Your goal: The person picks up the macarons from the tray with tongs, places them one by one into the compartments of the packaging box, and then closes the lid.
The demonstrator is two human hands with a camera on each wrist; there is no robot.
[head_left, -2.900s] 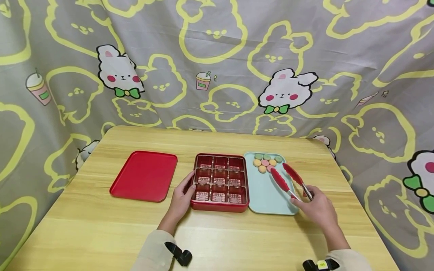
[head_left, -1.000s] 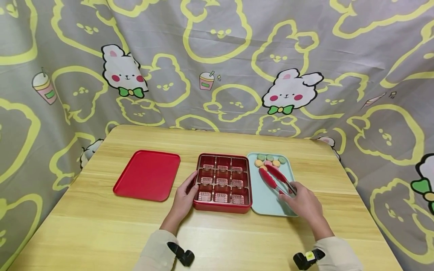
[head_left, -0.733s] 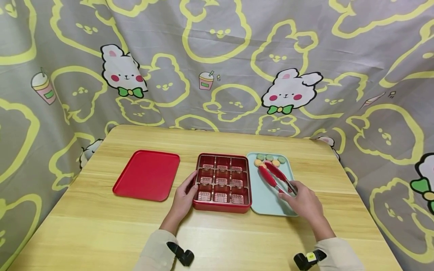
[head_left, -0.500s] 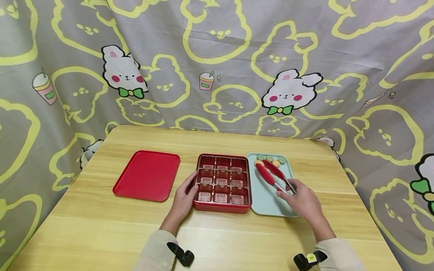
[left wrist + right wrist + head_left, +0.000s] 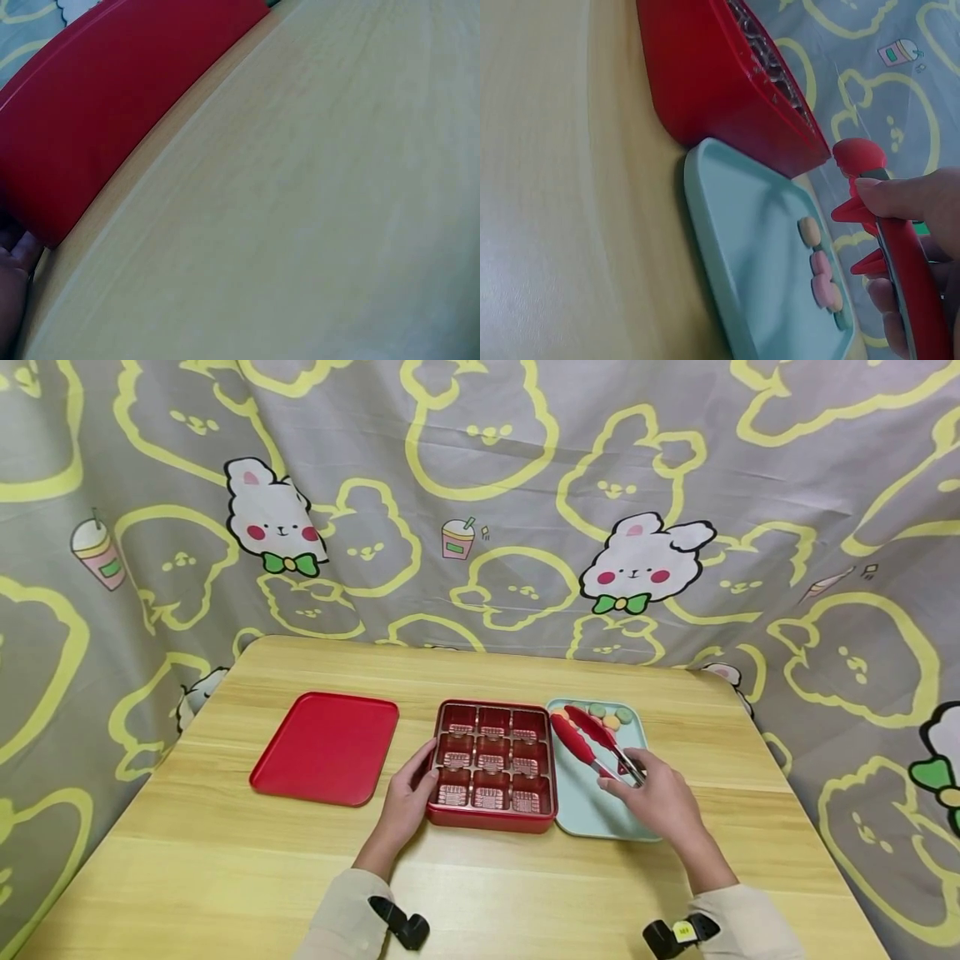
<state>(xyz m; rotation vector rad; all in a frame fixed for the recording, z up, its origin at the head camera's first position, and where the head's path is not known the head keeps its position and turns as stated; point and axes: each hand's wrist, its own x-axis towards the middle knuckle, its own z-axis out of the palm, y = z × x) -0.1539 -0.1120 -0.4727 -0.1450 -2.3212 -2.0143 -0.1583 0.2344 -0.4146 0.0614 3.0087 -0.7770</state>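
Observation:
My left hand (image 5: 405,797) holds the left side of a red box (image 5: 491,819), fingers and thumb at its rim. Inside the box is a dark red insert with several square compartments, which look bare. My right hand (image 5: 667,797) grips metal tongs (image 5: 575,739) with red tips, thumb on one arm, over a pale blue tray (image 5: 600,814). The tips lie close beside the box's right rim in the head view, with a yellow macaron (image 5: 560,714) showing right at them. Green, pink and yellow macarons (image 5: 810,231) lie at the tray's far end, partly hidden by the tongs.
A flat red lid (image 5: 326,750) lies on the wooden table (image 5: 480,893) to the left of the box. Box and tray stand side by side. A patterned curtain (image 5: 510,485) hangs behind the table and along both sides. Each wrist wears a black camera (image 5: 405,928).
My right hand has brought the tongs from the tray's right side in to the macarons, narrowed them, then moved left toward the box. My left hand stays on the box.

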